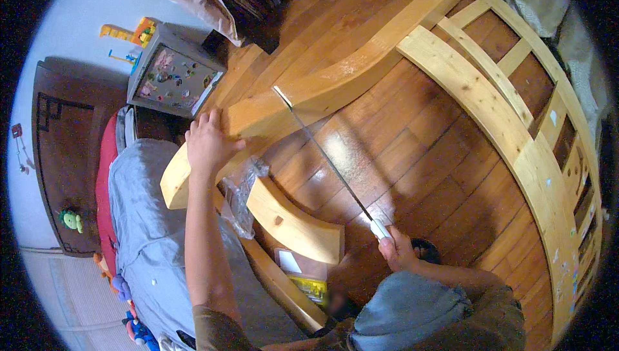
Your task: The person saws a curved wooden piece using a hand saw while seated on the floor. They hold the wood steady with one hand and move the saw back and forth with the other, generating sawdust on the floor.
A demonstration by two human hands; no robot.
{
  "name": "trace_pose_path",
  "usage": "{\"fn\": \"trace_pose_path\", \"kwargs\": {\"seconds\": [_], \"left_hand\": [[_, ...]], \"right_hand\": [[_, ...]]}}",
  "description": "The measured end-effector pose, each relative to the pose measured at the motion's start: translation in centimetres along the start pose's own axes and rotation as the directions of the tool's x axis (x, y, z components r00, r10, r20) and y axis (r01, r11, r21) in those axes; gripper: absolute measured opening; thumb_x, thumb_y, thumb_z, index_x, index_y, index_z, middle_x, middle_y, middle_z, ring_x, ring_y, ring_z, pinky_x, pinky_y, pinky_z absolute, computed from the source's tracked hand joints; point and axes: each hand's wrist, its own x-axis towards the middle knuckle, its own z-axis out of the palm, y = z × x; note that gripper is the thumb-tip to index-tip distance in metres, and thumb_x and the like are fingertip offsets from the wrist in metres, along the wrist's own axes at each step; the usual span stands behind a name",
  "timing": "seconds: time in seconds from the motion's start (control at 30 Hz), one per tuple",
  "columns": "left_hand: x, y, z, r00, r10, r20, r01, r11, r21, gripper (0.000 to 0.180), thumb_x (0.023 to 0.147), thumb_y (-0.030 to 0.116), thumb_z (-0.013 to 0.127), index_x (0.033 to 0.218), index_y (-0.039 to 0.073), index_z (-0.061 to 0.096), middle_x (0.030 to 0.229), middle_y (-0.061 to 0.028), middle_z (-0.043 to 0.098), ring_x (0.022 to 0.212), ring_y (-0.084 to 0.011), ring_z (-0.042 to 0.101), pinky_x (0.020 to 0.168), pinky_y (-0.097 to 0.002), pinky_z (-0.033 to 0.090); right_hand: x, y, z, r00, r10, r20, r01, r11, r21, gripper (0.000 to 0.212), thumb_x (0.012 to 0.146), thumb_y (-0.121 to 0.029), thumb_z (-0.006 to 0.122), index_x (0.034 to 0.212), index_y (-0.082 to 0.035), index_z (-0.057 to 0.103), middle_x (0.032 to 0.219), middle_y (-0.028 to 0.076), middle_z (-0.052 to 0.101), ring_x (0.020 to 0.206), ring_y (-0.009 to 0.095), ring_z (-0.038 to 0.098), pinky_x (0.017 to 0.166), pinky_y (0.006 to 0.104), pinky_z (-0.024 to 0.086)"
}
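Observation:
My right hand is closed around the white handle of a handsaw. Its long thin blade runs up and left to a curved, thick wooden beam, and the far end of the blade, shining white, crosses the beam. How deep the blade sits in the wood I cannot tell. Left of the blade, my left hand rests over the beam near its end, fingers across the far edge and thumb to the right. Below the beam lies a short curved wooden piece, beside crumpled clear plastic.
The beam joins a slatted wooden frame curving down the right side. A grey-covered bed is at left, with a grey box behind. A yellow package and another curved wooden rail are near my legs on the plank floor.

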Motion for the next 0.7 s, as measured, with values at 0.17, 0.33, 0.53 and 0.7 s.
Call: {"fn": "trace_pose_path", "kwargs": {"seconds": [0.17,0.33,0.53,0.7], "left_hand": [[0.1,-0.1,0.2,1.0,-0.008,0.019,0.007,0.999,0.031,0.075,0.051,0.041,0.079,0.113,0.009,0.051,0.107,-0.0108,0.057,0.096,-0.0317,0.054,0.081,-0.0423,0.043],[0.5,0.4,0.3,1.0,0.023,0.014,-0.023,1.0,-0.006,0.079,0.051,0.039,0.08,0.118,0.012,0.048,0.103,-0.0105,0.057,0.094,-0.0328,0.055,0.078,-0.0446,0.045],[0.3,0.2,-0.6,0.998,-0.03,0.057,0.03,0.999,0.012,0.075,0.052,0.04,0.079,0.115,0.01,0.051,0.107,-0.0097,0.057,0.097,-0.0309,0.054,0.082,-0.0418,0.043],[0.0,-0.1,0.0,0.999,-0.016,0.035,0.016,1.0,0.007,0.074,0.051,0.037,0.08,0.114,0.01,0.051,0.108,-0.01,0.057,0.098,-0.0307,0.054,0.082,-0.0418,0.043]], "right_hand": [[6.4,-5.5,1.3,0.958,-0.276,-0.076,0.281,0.957,0.068,0.03,0.09,-0.025,0.048,0.103,0.001,0.053,0.083,0.024,0.059,0.077,0.037,0.058,0.068,0.0428,0.045],[15.3,-11.2,2.1,0.953,-0.292,-0.083,0.301,0.946,0.121,0.028,0.091,-0.027,0.048,0.09,0.001,0.052,0.073,0.023,0.058,0.066,0.036,0.058,0.059,0.0414,0.044],[5.4,-2.3,1.6,0.947,-0.304,-0.107,0.318,0.937,0.144,0.021,0.092,-0.014,0.043,0.107,-0.001,0.051,0.067,-0.001,0.045,0.058,0.006,0.041,0.05,0.0211,0.036],[7.9,-7.2,0.3,0.969,-0.241,-0.05,0.244,0.965,0.096,0.028,0.09,-0.027,0.048,0.101,-0.001,0.054,0.081,0.02,0.059,0.074,0.032,0.059,0.065,0.0413,0.045]]}}
